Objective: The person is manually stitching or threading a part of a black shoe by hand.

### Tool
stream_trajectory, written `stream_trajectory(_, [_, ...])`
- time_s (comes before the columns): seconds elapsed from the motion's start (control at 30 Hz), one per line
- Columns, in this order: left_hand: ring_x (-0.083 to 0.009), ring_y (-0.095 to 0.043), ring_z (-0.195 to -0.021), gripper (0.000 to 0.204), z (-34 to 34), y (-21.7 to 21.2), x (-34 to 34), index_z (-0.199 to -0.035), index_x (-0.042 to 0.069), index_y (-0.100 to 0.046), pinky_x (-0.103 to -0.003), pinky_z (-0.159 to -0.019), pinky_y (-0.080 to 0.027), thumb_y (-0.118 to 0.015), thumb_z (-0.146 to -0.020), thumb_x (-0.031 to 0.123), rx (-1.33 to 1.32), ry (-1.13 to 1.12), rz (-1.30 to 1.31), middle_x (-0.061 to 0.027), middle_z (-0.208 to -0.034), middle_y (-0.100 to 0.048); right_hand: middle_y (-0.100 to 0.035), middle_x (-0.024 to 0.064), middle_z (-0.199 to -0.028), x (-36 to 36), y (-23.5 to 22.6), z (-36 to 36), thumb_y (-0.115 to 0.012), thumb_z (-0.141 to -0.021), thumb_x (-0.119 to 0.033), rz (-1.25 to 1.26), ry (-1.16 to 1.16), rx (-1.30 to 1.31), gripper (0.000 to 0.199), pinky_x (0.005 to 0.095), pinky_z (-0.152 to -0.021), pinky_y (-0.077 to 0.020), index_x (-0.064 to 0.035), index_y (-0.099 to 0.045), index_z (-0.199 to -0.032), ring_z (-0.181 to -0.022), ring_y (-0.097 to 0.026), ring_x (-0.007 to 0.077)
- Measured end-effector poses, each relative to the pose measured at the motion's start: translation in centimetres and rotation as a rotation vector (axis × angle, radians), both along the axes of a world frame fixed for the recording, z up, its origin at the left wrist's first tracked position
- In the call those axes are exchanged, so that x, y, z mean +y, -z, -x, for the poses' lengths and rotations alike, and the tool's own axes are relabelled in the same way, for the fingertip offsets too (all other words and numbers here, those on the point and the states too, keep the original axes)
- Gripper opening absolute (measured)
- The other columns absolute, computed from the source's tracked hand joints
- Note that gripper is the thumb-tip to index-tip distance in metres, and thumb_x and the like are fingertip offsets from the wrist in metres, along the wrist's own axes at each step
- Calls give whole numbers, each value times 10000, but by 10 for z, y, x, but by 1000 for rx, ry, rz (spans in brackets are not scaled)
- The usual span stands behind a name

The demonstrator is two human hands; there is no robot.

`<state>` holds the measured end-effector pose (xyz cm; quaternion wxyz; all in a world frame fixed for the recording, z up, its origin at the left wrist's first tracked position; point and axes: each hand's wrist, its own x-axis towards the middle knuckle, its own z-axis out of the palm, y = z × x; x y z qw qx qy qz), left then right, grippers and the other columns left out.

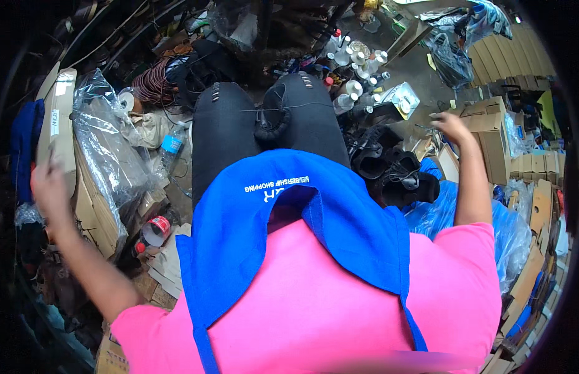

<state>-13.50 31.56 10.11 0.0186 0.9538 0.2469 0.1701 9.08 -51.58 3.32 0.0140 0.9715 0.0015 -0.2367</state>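
The black shoe [274, 126] is lying at the centre, between your thighs, just beyond the far edge of the blue apron [224, 249]; a thin thread [241, 110] is crossing the dark trousers [224, 140] beside it. You are holding both arms wide, which suggests a thread being drawn taut. For a sound stitch, you should be steadying the shoe between your knees, keeping the tension even on both sides and pulling level rather than jerking. At the left, your left hand [49, 187] is blurring near the beige carton [64, 134]; whether its fingers are spread or pinching, one cannot tell. At the far right, your right hand [452, 126] is curling its fingers inward beside the cardboard box [490, 136]; whether they are gripping thread, one cannot tell.
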Motion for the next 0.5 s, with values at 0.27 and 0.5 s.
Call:
stream_trajectory(0.27, [-258,-534,-1145,365,-110,60,-267,-1096,60,-630,-348,-969,-414,-685,-738,101,78,992,745,-111,-1229,-571,-599,83,-885,281,-12,41,-644,-799,-95,-997,-460,25,211,300,-751,-459,-79,-672,-1008,-819,-578,175])
stream_trajectory(0.5, [-166,-560,-862,231,-158,78,-296,-958,-3,-628,-291,-788,-443,-692,-780,129,449,961,942,-80,-930,-587,-607,57,-813,318,-8,22,-675,-744,-78,-865,-696,-166,103,308,-720,-481,-84,-680,-847,-792,-599,210])
